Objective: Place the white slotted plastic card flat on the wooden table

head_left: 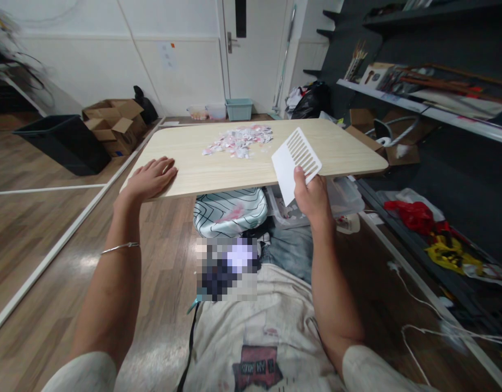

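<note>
In right hand (pixel 313 197): white slotted card (pixel 285 166) | left hand (pixel 152 177): on tabletop (pixel 324 144)

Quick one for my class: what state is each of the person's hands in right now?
Left hand: open, palm down on the near left corner of the wood-grain tabletop.
Right hand: closed, holding a white slotted sheet.

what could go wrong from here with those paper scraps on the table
The paper scraps lie loose on the tabletop, with no raised rim visible, so a brisk sweep might send some onto the floor.
The white card in the right hand has slots, so small pieces could slip through.
The left hand rests near a corner; leaning there might tilt the tabletop, whose supports are hidden.
</note>
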A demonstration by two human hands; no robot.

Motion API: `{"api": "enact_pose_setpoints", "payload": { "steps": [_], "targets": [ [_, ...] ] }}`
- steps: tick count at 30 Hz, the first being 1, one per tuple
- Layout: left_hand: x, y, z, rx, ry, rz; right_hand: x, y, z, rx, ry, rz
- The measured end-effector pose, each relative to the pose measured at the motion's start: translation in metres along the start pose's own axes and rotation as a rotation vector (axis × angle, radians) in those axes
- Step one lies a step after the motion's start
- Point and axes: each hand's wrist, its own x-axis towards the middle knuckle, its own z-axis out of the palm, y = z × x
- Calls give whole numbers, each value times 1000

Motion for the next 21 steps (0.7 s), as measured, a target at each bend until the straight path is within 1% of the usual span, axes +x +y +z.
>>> {"api": "enact_pose_setpoints", "payload": {
  "steps": [7, 10, 14, 16, 18, 21],
  "targets": [
    [5, -8, 5, -39, 36, 13, -1, 1, 9, 199, 43, 49],
    [5, -6, 5, -51, 48, 11, -6, -2, 15, 253, 76, 57],
    [0, 4, 0, -29, 9, -2, -12, -6, 20, 267, 116, 27],
    [-1, 6, -1, -27, 6, -5, -13, -6, 20, 255, 117, 12],
    [1, 2, 1, -39, 26, 4, -13, -6, 19, 244, 108, 8],
    [6, -9, 4, -31, 52, 27, -13, -4, 18, 250, 76, 29]
  ]
}}
